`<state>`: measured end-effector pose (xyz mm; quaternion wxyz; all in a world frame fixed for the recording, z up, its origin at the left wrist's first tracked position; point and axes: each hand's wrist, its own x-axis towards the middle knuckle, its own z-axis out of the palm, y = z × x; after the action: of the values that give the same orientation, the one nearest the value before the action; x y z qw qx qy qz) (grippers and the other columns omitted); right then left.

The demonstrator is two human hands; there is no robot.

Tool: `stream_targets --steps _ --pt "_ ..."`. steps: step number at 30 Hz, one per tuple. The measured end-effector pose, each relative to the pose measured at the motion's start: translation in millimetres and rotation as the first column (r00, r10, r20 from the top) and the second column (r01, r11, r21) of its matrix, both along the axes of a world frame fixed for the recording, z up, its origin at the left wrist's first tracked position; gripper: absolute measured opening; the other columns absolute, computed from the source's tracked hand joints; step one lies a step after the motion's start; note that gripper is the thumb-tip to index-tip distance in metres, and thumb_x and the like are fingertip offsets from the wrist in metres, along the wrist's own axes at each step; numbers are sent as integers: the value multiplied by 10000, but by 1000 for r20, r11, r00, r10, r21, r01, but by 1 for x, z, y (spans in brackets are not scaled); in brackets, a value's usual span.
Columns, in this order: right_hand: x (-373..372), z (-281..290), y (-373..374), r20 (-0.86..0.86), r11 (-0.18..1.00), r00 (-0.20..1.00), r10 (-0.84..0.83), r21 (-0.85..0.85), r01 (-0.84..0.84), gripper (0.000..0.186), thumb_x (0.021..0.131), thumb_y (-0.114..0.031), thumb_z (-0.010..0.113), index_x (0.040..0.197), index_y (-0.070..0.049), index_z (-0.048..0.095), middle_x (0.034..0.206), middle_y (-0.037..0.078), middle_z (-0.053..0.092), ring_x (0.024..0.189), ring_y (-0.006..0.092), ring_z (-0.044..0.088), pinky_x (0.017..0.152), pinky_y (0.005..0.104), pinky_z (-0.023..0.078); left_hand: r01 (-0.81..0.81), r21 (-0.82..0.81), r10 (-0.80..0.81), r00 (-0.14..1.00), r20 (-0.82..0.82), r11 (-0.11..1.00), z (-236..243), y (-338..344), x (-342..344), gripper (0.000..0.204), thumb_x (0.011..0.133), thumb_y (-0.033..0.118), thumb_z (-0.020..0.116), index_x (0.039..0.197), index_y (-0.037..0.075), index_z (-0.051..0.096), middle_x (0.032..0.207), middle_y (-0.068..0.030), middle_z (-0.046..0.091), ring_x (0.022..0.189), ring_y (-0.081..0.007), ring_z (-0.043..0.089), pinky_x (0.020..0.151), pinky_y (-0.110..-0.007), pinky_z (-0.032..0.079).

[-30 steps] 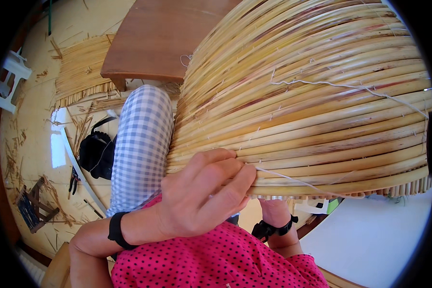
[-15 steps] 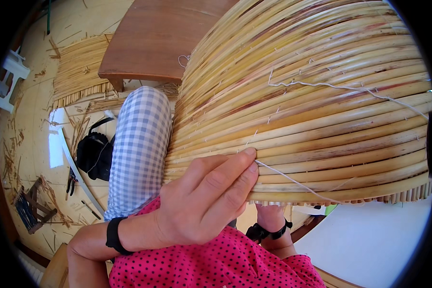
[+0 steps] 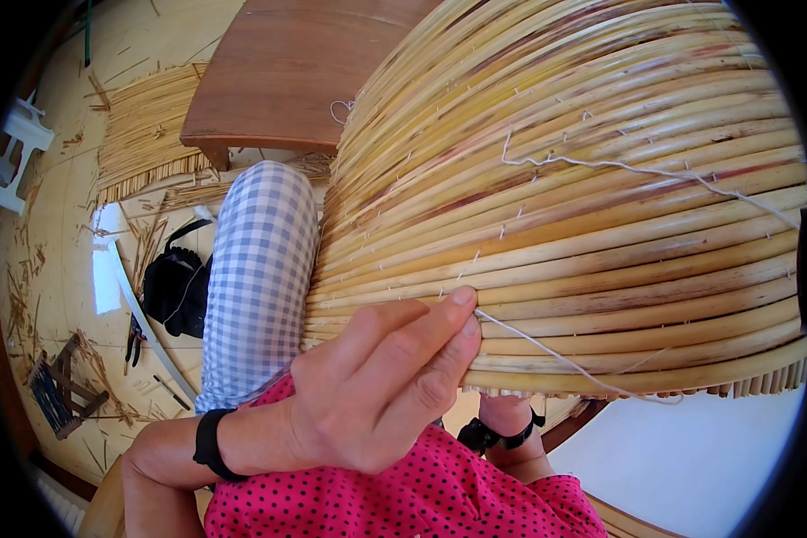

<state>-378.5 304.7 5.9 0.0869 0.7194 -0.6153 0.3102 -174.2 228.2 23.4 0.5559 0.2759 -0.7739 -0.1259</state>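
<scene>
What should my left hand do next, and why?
Perhaps gently draw the white thread snug: your left hand seems to pinch it at the reed mat, yet it trails from your fingertips across the reeds, bending slackly near the edge.

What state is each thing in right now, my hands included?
Left hand: closed, apparently pinching white thread
White thread: extended, curled at its far end
Right hand: mostly hidden under the reed mat, grip unclear
Reed mat: stitched together
Loose strand: slack, kinked, across the reeds
Second mat: spread flat on the floor
Reed scraps: scattered
</scene>
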Motion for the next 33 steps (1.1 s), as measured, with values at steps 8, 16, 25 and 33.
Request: stream_targets --steps 8,16,25,33 --pt "1 -1 1 13 1000 1000 6 -6 -6 433 801 -182 769 1190 -65 617 1122 106 638 1016 282 622 923 448 483 -7 -2 7 1000 30 1000 -1 2 1 520 648 65 810 1130 -81 681 1145 -246 691 816 -292 678 636 -300 551" --pt "1 5 5 -1 1000 1000 -13 -3 13 480 804 -179 774 1226 -47 588 1166 112 620 1054 274 612 946 441 478 -13 -1 13 999 32 1000 -2 2 4 470 694 75 796 1127 -68 681 1138 -234 698 821 -289 679 635 -293 545" --pt "3 7 6 -7 1000 1000 -19 4 19 533 807 -177 779 1268 -27 556 1216 118 601 1096 265 600 971 434 473 1 26 -2 1000 26 1000 1 1 5 508 668 85 807 1139 -61 682 1148 -222 696 825 -288 674 655 -306 546" --pt "1 12 9 -12 1000 1000 -25 6 25 580 810 -174 784 1305 -10 528 1260 124 584 1134 257 589 994 427 468 -10 8 10 1000 20 1000 -2 2 6 559 616 74 808 1144 -62 682 1158 -224 692 829 -286 670 637 -297 539"
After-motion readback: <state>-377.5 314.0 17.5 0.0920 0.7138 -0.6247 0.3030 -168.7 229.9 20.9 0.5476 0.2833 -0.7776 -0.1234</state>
